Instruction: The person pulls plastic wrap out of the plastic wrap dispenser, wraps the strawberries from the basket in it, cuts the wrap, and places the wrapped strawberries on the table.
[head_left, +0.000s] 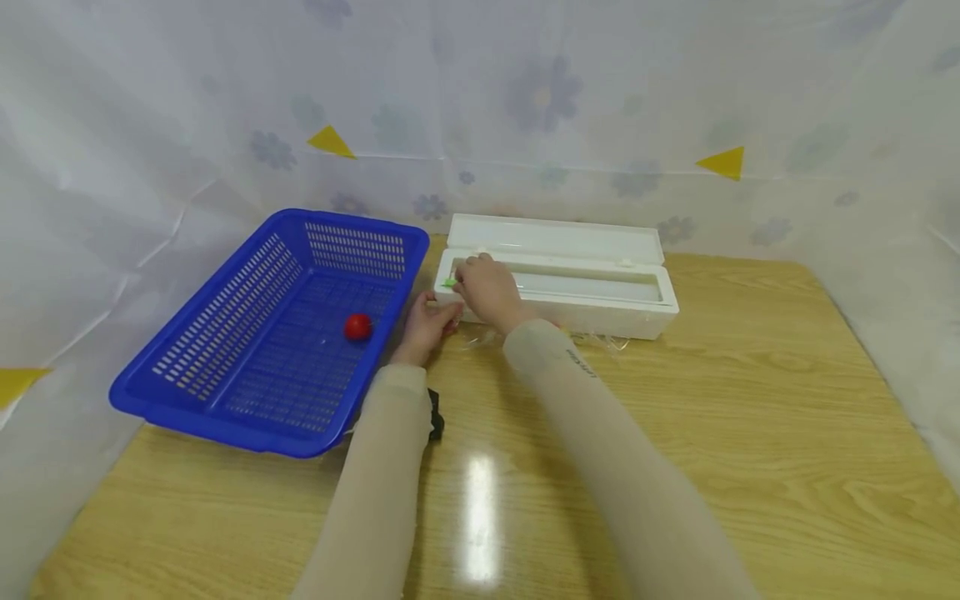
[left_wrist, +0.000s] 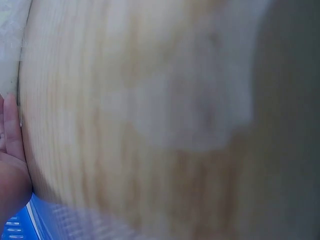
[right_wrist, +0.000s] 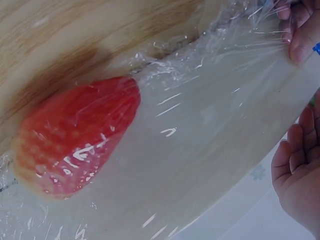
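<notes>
A long white cling film box (head_left: 607, 312) stands at the back of the table with its lid raised. My right hand (head_left: 489, 290) reaches over its left end, fingertips pinching a small green slide cutter (head_left: 449, 283). My left hand (head_left: 425, 327) is at the box's front left corner. Its thumb and fingers pinch the edge of the clear cling film (right_wrist: 200, 110), which draws into creases toward them in the right wrist view. Under the film lies a red fruit (right_wrist: 80, 140), yellowish at one end; my right arm mostly hides it in the head view.
A blue plastic basket (head_left: 225, 429) stands left of the box, close beside my left hand, with a red tomato-like fruit (head_left: 357, 327) in it. A patterned white curtain (head_left: 540, 100) hangs behind the wooden table (head_left: 750, 417).
</notes>
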